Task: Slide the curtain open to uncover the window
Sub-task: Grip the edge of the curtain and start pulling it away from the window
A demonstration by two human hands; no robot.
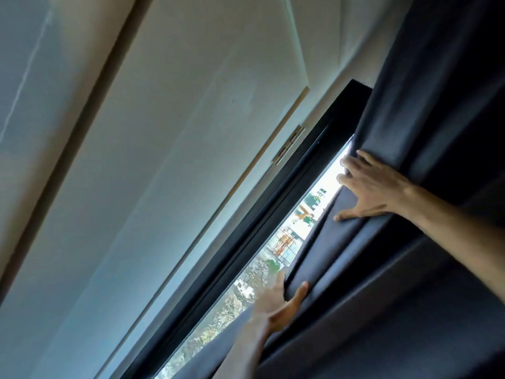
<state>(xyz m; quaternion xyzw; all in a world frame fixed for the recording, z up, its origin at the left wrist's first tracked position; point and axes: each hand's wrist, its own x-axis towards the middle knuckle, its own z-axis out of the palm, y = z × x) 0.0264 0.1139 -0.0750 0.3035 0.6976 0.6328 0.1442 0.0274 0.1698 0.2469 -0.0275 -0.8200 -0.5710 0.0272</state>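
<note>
A dark blue-grey curtain [410, 242] fills the right side of the tilted head view and hangs in thick folds. Its leading edge runs diagonally beside a narrow strip of uncovered window [276, 255], through which buildings and greenery show. My right hand [371, 187] is higher up, fingers curled around the curtain's edge with the thumb spread on the fabric. My left hand [278, 302] is lower down and grips the same edge, fingers behind the cloth and thumb in front.
A black window frame [273, 214] runs diagonally left of the glass. Beside it is a pale wall [164, 187] with a thin wooden trim and a metal hinge [291, 144]. A beige band [68, 105] crosses the far left.
</note>
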